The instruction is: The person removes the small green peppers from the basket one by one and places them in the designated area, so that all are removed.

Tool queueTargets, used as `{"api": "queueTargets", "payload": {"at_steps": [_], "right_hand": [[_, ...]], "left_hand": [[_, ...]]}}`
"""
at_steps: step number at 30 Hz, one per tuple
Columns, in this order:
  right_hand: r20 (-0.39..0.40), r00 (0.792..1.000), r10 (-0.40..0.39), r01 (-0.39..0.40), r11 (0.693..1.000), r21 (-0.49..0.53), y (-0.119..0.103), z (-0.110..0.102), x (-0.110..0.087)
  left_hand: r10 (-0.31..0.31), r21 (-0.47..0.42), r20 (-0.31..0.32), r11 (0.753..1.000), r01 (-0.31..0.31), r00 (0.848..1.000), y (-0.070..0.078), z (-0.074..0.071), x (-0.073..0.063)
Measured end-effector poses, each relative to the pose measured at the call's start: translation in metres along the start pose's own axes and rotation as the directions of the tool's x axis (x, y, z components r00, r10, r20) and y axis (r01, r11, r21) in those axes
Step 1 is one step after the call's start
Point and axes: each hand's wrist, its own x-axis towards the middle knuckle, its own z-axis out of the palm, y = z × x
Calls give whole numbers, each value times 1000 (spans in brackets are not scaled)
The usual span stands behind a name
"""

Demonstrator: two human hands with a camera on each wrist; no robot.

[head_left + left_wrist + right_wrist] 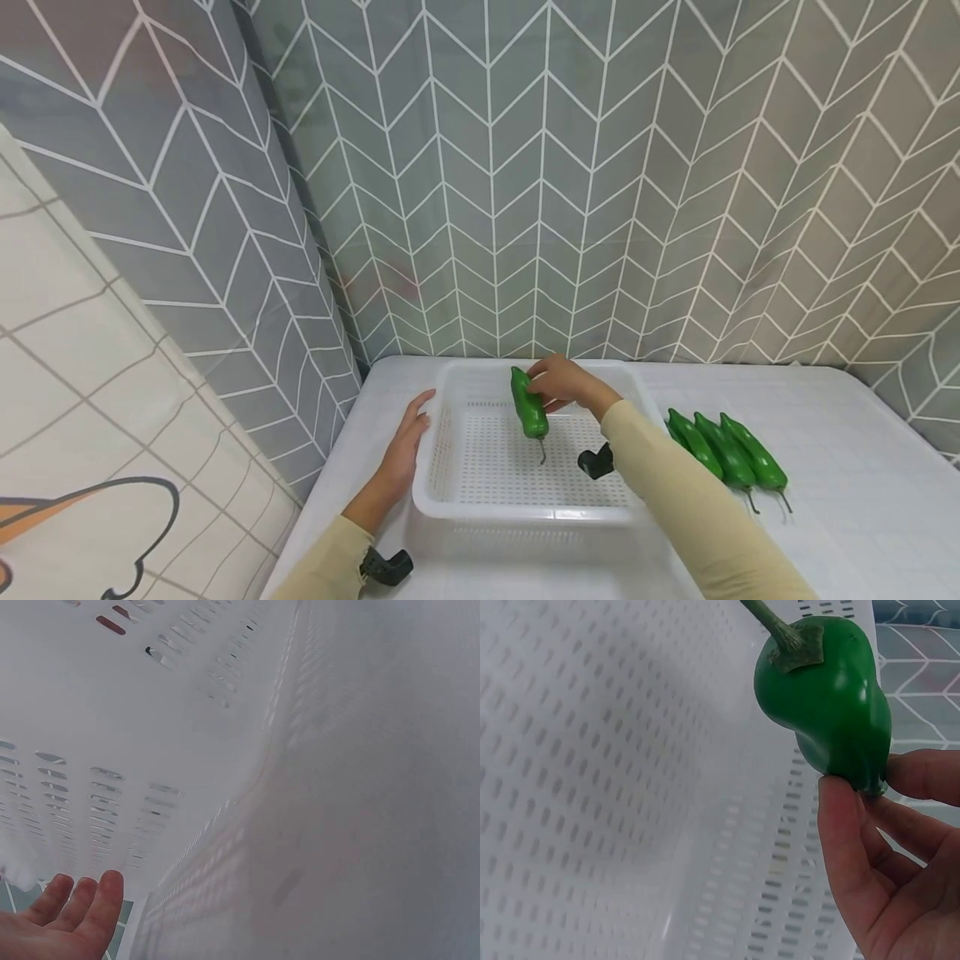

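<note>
A green pepper (530,406) with a thin stem is pinched between the thumb and fingers of my right hand (561,383), above the inside of a white plastic basket (528,515). In the right wrist view the pepper (829,697) shows its stem end toward the camera, with the perforated basket floor behind it. At the basket's left side is my left hand (403,446), its fingers extended along the outer wall. The left wrist view shows the fingers (101,915) straight beside the slotted wall; whether they touch it I cannot tell.
Several green peppers (726,454) lie side by side on the white table (862,492), right of the basket and partly behind my right sleeve (675,492). A patterned grey curtain (517,183) hangs behind the table. A white tiled-print sheet (90,333) stands at the left.
</note>
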Motion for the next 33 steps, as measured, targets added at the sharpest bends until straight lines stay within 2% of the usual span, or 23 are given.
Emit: {"api": "queueTargets", "payload": {"at_steps": [33], "right_hand": [[-33, 999, -3, 2, 1000, -25, 24, -57, -31]], "left_hand": [[11, 10, -1, 1000, -11, 1000, 0, 2, -1]]}}
